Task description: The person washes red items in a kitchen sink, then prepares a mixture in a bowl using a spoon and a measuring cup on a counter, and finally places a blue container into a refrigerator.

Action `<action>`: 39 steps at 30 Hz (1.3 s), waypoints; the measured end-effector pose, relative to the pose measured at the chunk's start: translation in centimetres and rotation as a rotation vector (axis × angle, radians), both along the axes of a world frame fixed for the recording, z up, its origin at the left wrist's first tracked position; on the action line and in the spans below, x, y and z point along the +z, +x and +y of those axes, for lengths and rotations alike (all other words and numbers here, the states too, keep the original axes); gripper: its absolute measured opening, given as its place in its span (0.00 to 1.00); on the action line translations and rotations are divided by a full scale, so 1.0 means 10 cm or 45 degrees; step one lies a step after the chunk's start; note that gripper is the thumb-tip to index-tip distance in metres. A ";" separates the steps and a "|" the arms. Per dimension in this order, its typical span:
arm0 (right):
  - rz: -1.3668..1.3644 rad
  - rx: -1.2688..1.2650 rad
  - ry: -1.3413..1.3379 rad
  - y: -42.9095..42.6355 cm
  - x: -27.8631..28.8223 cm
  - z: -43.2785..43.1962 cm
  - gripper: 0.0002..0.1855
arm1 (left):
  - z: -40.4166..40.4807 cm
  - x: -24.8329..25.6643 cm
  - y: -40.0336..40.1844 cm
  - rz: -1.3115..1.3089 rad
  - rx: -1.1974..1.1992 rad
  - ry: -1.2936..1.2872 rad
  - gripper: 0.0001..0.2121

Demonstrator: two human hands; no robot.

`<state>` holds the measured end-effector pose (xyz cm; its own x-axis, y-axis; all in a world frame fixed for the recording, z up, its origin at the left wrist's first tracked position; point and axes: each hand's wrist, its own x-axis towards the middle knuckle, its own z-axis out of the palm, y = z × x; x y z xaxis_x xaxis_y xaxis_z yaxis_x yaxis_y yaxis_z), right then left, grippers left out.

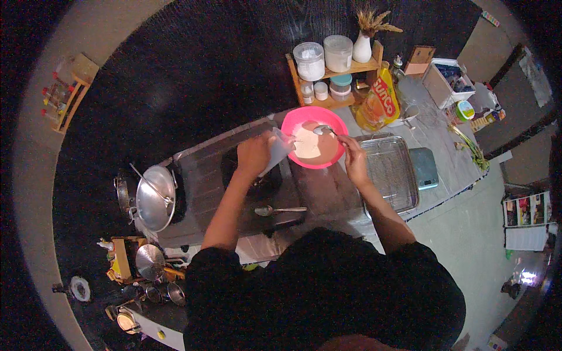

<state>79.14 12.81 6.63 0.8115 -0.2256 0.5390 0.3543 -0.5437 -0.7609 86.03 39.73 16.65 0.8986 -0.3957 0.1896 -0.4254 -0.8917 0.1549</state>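
A pink plastic bowl [315,163] stands on the counter in front of me, with a pale liquid or batter [309,142] in it. On the bowl's left, my left hand [254,154] grips a translucent plastic jug [278,149], tilted with its mouth at the bowl's rim. My right hand [354,159], at the opposite rim, holds a metal spoon [324,130] whose head is over or in the bowl's contents; which one is unclear. Another metal spoon [281,210] lies on the stove surface, nearer to my body.
A wire rack on a metal tray [390,173] and a kitchen scale [423,168] lie on the right. Behind them stand a cooking oil pouch [380,103] and a wooden shelf [364,66] with jars. A metal pan [156,197] with a ladle sits at the left.
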 end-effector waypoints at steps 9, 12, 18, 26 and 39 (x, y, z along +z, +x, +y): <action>0.005 0.052 -0.053 -0.01 0.05 -0.04 0.10 | -0.10 -0.02 0.08 0.030 -0.017 0.141 0.12; -0.017 0.045 -0.115 -0.01 0.03 -0.07 0.10 | -0.13 0.02 0.06 0.021 -0.026 0.136 0.12; 0.065 0.193 -0.196 -0.13 0.00 -0.04 0.12 | -0.10 -0.06 0.12 -0.061 -0.120 0.129 0.12; 0.212 0.471 -0.344 -0.30 0.00 -0.02 0.14 | -0.21 0.02 0.17 -0.051 -0.239 0.337 0.11; -0.063 -0.041 -0.666 0.72 -0.64 0.22 0.14 | 0.19 0.03 -0.21 -0.082 0.189 -0.275 0.12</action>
<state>86.37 15.03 0.28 0.7795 0.0594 0.6236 0.3596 -0.8575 -0.3679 83.93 41.66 16.95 0.9271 -0.2050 0.3139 -0.3078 -0.8941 0.3253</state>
